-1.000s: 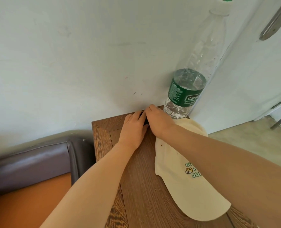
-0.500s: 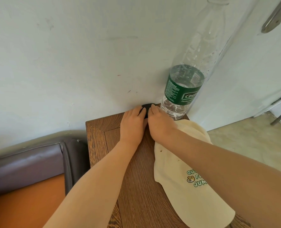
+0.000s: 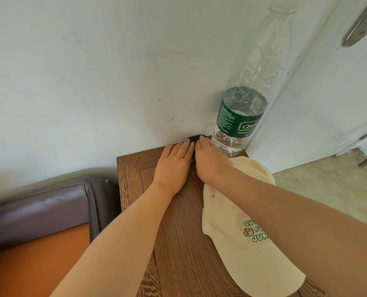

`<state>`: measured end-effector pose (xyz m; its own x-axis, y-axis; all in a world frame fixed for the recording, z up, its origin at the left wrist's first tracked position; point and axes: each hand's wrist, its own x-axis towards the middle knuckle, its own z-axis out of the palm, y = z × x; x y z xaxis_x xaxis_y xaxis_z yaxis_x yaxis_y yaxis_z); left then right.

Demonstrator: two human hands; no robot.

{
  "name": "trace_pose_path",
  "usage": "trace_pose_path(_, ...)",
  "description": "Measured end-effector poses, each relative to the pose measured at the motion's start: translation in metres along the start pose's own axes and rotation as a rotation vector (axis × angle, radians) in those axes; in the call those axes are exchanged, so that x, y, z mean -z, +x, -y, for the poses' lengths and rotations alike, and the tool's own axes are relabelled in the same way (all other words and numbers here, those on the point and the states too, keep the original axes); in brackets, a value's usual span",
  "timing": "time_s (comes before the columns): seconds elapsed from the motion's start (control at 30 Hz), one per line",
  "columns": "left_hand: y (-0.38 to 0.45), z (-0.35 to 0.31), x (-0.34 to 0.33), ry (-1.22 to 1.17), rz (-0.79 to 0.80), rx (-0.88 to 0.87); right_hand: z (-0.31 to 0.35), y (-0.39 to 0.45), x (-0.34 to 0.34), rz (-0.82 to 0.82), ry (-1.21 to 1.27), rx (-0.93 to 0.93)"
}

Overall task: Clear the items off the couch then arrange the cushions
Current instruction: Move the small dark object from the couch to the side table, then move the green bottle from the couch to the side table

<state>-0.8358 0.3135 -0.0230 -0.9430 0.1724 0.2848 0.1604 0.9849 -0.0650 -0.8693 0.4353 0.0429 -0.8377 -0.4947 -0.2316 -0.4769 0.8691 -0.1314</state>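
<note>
A small black object (image 3: 194,138) lies at the back of the wooden side table (image 3: 178,243), against the wall. My left hand (image 3: 174,166) and my right hand (image 3: 210,161) lie side by side on the table with straight fingers, fingertips touching the black object, which they mostly hide. A cream cap (image 3: 238,232) with green lettering lies on the table under my right forearm. The couch (image 3: 34,215), purple-brown with an orange seat, is at lower left.
A tall clear water bottle (image 3: 242,116) with a green label stands at the table's back right corner, just right of my right hand. A white wall is behind, a white door (image 3: 339,93) with a metal handle to the right, and pale floor (image 3: 328,189) beyond the table.
Both hands slid slightly toward the wall, and the black object has come into sight past my fingertips. The view shifted a little; the cap and bottle stay put.
</note>
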Motion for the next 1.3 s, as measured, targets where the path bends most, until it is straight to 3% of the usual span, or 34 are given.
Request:
trace_pose_path(0.3,-0.021,0.008,0.039,0.092,0.120,0.060,0.011,-0.012,0.015,-0.014,0.056,0.057)
trace_pose_path(0.67,-0.123,0.038,0.159,0.159,0.170,0.210,0.070,-0.085,0.052,-0.002,0.037,0.213)
trace_pose_path(0.8,-0.171,0.054,0.207,0.174,0.255,0.293,0.116,-0.119,0.066,-0.042,-0.007,0.319)
trace_pose_path(1.3,-0.445,0.096,0.338,0.133,0.177,0.582,0.361,-0.299,0.041,-0.168,-0.139,0.584)
